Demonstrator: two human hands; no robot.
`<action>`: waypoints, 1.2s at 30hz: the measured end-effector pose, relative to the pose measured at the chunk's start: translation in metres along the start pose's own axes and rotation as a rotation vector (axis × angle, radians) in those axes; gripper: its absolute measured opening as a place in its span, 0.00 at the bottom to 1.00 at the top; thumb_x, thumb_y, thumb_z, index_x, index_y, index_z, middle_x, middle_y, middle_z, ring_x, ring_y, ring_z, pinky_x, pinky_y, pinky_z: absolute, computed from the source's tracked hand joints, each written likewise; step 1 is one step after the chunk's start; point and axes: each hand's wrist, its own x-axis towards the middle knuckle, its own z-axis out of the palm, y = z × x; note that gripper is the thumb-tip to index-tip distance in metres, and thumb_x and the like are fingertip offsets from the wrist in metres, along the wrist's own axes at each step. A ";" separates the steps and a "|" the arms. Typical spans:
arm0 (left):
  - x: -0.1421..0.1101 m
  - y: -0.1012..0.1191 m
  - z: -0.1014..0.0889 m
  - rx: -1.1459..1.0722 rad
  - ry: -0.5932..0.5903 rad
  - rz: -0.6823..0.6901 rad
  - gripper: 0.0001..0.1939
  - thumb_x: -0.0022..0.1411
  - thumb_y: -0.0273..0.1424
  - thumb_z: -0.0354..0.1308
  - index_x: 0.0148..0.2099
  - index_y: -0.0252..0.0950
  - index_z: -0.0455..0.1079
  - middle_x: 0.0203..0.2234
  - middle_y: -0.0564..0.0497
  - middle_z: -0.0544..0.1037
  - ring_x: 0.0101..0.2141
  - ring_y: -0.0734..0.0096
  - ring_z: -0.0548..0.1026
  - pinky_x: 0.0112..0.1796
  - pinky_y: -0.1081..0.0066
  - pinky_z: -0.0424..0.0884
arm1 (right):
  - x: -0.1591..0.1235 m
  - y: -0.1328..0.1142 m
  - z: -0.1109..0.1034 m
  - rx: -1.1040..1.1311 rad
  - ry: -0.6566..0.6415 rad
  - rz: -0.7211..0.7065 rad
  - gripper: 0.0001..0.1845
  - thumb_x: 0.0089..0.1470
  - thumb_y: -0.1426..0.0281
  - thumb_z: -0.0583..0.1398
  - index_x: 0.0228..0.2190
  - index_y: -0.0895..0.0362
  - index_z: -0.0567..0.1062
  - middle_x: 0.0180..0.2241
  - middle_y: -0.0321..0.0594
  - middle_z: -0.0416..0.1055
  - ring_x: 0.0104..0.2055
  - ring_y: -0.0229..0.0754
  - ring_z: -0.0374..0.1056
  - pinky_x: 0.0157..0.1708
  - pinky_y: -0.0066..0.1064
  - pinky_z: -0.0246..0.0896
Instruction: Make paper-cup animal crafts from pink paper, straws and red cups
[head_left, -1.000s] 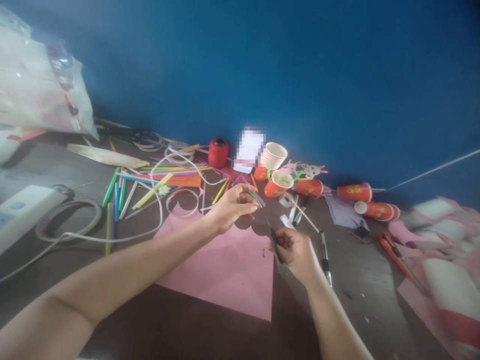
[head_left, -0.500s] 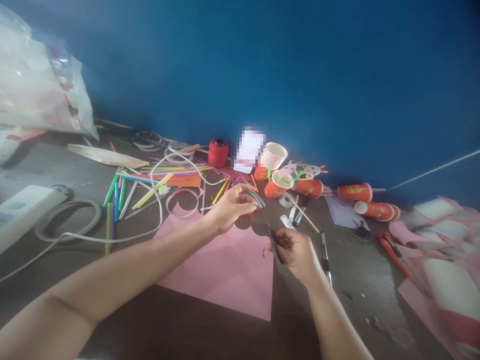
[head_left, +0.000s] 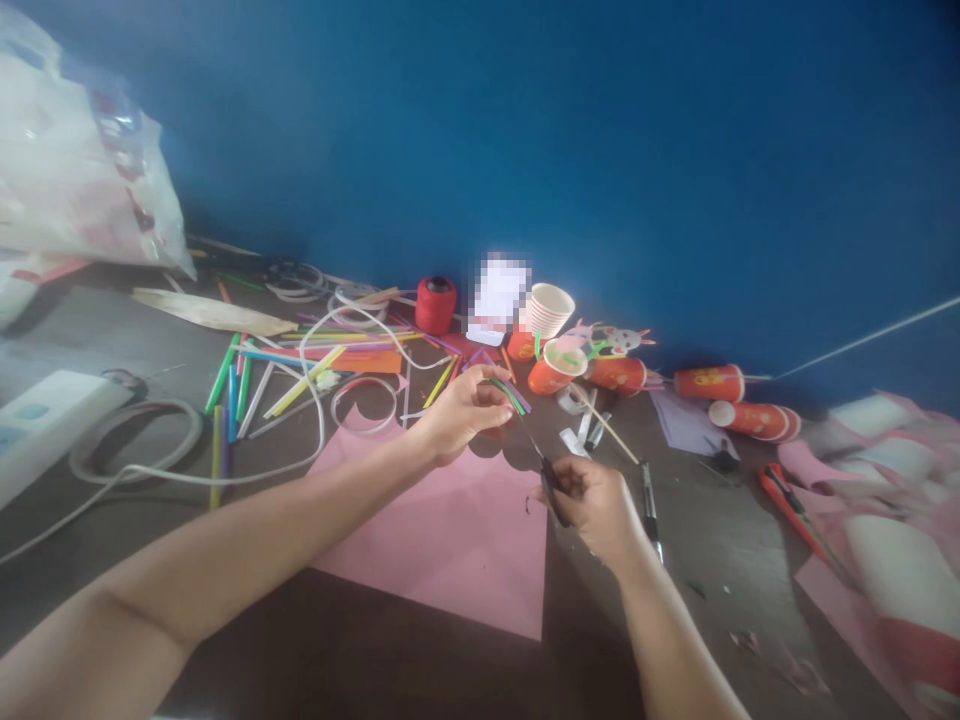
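Above the far edge of a pink paper sheet [head_left: 442, 540], my left hand [head_left: 469, 410] pinches thin green and purple straws [head_left: 516, 398] between thumb and fingers. Their ends stick out to the right. My right hand [head_left: 596, 500] is closed around dark-handled scissors [head_left: 551, 485], whose narrow blades point up and left toward those ends. Whether the blades touch the straws I cannot tell. Rounded bites are cut from the sheet's far edge. A black and silver pen [head_left: 649, 510] lies just right of my right hand.
Loose coloured straws [head_left: 240, 385] and a white cable [head_left: 322, 400] spread to the left. Behind are a red thread spool [head_left: 436, 306] and an upright orange paper cup [head_left: 555, 370]. Rightward lie tipped cups [head_left: 709, 383], a red utility knife [head_left: 791, 508] and pink-white paper pieces [head_left: 885, 450].
The scissor blades have shifted slightly up and left toward the straws. A small dark speck now shows on the pink sheet. My left hand has hardly moved.
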 end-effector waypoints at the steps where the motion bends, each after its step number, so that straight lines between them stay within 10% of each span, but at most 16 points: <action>1: 0.000 0.000 0.000 -0.001 -0.001 0.000 0.24 0.48 0.24 0.61 0.48 0.35 0.61 0.25 0.56 0.69 0.27 0.73 0.73 0.24 0.76 0.67 | 0.000 0.000 0.000 0.002 0.000 0.002 0.16 0.34 0.62 0.69 0.21 0.58 0.70 0.16 0.31 0.65 0.19 0.33 0.59 0.18 0.23 0.53; 36: 0.003 0.001 -0.005 -0.082 -0.028 -0.058 0.22 0.47 0.26 0.65 0.45 0.36 0.63 0.25 0.57 0.71 0.27 0.74 0.73 0.26 0.74 0.68 | -0.003 0.002 -0.003 -0.161 0.068 -0.060 0.17 0.38 0.57 0.66 0.23 0.58 0.72 0.16 0.33 0.66 0.18 0.34 0.58 0.17 0.24 0.52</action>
